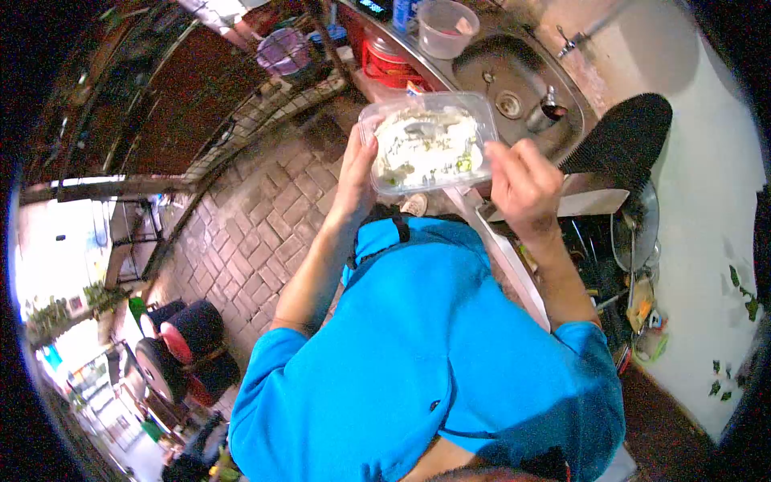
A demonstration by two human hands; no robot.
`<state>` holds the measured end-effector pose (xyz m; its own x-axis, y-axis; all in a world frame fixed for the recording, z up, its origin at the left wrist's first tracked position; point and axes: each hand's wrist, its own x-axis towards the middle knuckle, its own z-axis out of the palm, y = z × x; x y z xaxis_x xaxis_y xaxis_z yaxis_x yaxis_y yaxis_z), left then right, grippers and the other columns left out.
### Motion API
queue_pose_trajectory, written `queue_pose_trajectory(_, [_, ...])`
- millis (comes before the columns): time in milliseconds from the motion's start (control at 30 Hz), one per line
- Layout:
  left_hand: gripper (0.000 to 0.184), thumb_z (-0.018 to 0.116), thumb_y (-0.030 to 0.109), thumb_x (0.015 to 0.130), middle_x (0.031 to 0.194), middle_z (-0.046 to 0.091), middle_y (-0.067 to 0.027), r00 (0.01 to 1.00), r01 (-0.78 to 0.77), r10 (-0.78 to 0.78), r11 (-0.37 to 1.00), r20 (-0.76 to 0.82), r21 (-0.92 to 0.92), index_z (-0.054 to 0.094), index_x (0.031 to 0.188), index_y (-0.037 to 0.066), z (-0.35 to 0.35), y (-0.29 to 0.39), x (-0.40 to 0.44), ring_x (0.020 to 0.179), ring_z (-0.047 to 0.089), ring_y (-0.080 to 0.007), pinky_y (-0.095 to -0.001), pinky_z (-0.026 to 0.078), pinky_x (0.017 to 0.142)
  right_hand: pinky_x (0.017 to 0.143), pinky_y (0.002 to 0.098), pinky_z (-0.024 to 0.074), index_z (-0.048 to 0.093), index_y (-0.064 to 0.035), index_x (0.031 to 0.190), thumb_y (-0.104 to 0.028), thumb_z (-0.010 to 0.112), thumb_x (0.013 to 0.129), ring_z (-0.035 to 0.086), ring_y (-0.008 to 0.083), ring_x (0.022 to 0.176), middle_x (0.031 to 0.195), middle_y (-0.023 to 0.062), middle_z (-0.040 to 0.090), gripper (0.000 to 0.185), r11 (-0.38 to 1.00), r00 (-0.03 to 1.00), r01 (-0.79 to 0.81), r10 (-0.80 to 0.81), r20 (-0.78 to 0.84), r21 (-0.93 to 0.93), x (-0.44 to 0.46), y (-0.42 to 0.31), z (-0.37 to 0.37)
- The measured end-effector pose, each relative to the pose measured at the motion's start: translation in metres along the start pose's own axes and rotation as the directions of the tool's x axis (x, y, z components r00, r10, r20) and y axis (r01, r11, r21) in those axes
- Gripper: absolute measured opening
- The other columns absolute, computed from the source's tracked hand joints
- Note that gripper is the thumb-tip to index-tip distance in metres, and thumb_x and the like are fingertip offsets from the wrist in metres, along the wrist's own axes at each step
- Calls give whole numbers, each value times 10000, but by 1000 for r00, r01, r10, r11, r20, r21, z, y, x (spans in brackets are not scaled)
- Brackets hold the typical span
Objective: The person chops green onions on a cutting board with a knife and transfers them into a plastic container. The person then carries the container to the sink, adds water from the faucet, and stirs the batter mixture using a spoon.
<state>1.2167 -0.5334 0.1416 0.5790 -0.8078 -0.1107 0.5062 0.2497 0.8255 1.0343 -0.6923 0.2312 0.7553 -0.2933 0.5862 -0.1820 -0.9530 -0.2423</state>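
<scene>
A clear plastic container [438, 98] is held up in front of my body, tilted so that its inside faces me. In it is a white creamy food [422, 145] with green bits, thickest towards the far side. My left hand [357, 165] grips the container's left side, thumb over the rim. At the right rim is my right hand [522, 185], its fingers curled closed and slightly blurred. Whether those fingers pinch the rim or some small thing, I cannot tell.
Beyond the container is a steel sink [514, 68] with a metal cup [546, 111] in it. A translucent tub [447, 30] stands on its edge, above a red bucket [391, 64]. To the right is a pan [634, 229]. Brick paving [261, 213] covers the floor.
</scene>
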Motion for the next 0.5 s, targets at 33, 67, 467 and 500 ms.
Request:
queue_pose_trajectory(33, [508, 519, 360, 999, 1363, 483, -102, 1000, 17, -17, 1000, 23, -3, 407, 1398, 67, 6, -8, -9, 1270, 463, -202, -351, 368, 1076, 520, 364, 462, 697, -42, 940, 2, 736, 747, 579, 242, 580, 711, 75, 525, 201, 998, 998, -36, 34, -46, -45, -11, 1, -12])
queue_pose_trajectory(67, [605, 528, 475, 963, 1369, 492, -114, 999, 11, -15, 996, 36, 89, 409, 1410, 84, 6, -10, 2, 1256, 498, -240, -388, 445, 1017, 527, 357, 469, 701, -45, 938, 5, 731, 754, 589, 240, 588, 715, 81, 535, 194, 992, 996, -78, 74, -51, -96, -11, 10, -14])
queue_pose_trajectory(467, [499, 465, 381, 1025, 1349, 518, -122, 886, 327, -333, 942, 323, 74, 420, 1397, 53, 42, -40, 35, 1250, 513, -227, -377, 430, 1042, 578, 387, 498, 722, -73, 909, -94, 704, 820, 616, 301, 649, 766, 92, 591, 93, 890, 887, -456, 454, -81, -3, -74, 6, -22])
queue_pose_trajectory(500, [499, 465, 381, 1025, 1349, 518, -122, 870, 336, -345, 938, 353, 88, 420, 1397, 53, 43, -44, 31, 1250, 513, -227, -377, 430, 1042, 556, 355, 477, 718, -40, 921, -60, 701, 830, 606, 271, 624, 748, 101, 590, 94, 891, 885, -454, 451, -115, -1, -86, -2, -28])
